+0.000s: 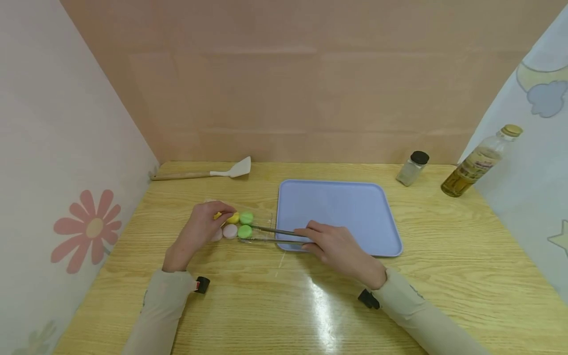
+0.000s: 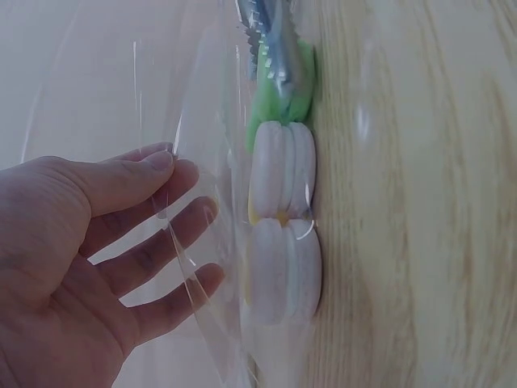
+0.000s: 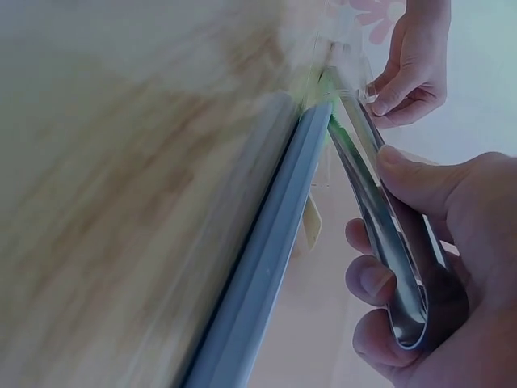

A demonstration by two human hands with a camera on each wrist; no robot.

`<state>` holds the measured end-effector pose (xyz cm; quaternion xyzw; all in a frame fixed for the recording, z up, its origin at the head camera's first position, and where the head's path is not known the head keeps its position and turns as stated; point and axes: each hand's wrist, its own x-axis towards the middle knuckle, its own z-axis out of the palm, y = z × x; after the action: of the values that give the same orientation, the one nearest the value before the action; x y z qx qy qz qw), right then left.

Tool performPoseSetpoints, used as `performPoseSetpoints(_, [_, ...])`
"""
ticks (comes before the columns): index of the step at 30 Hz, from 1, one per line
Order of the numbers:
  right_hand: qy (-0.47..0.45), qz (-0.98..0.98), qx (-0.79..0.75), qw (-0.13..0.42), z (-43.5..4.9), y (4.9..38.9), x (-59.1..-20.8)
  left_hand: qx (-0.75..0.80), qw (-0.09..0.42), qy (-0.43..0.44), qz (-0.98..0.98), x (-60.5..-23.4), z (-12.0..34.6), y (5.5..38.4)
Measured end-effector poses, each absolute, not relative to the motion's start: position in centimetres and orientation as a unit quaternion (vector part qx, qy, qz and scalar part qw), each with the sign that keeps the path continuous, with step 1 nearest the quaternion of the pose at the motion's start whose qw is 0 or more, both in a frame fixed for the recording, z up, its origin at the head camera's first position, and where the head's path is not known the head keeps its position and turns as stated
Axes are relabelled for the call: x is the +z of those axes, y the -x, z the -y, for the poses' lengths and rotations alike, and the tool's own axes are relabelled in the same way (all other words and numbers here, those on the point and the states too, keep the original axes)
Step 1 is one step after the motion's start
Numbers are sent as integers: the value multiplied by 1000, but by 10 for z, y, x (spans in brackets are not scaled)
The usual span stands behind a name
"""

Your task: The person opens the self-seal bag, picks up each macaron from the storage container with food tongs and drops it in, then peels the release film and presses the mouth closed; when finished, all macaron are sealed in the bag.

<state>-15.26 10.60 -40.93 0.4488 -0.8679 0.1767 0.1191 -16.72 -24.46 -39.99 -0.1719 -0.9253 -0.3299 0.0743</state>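
Several macarons sit in two rows inside clear plastic packaging (image 2: 187, 271) on the table. A green macaron (image 1: 244, 231), another green macaron (image 1: 246, 218), a yellow macaron (image 1: 233, 218) and a pale macaron (image 1: 230, 231) show in the head view. My left hand (image 1: 201, 224) pinches the upright plastic edge between thumb and forefinger, the other fingers spread behind it. Metal tongs (image 3: 373, 218) are gripped in my right hand (image 1: 335, 244), spread apart, with their tips at either side of the nearer green macaron. Left hand and plastic hide part of the yellow row.
A blue tray (image 1: 328, 197) lies right of the macarons, beneath the tongs and right hand. Behind, at left, rests a white spatula (image 1: 239, 168) with a wooden handle. A black-capped jar (image 1: 410, 171) and an oil bottle (image 1: 477, 165) stand back right.
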Motion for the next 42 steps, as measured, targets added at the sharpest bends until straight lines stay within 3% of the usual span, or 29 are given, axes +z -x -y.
performPoseSetpoints(22, [-419,870,199,169,-141,136,-402,-338,67,169,923,-396,244,166])
performPoseSetpoints(42, [-307,910,189,204,-242,99,-400,-335,72,177,923,-400,246,166])
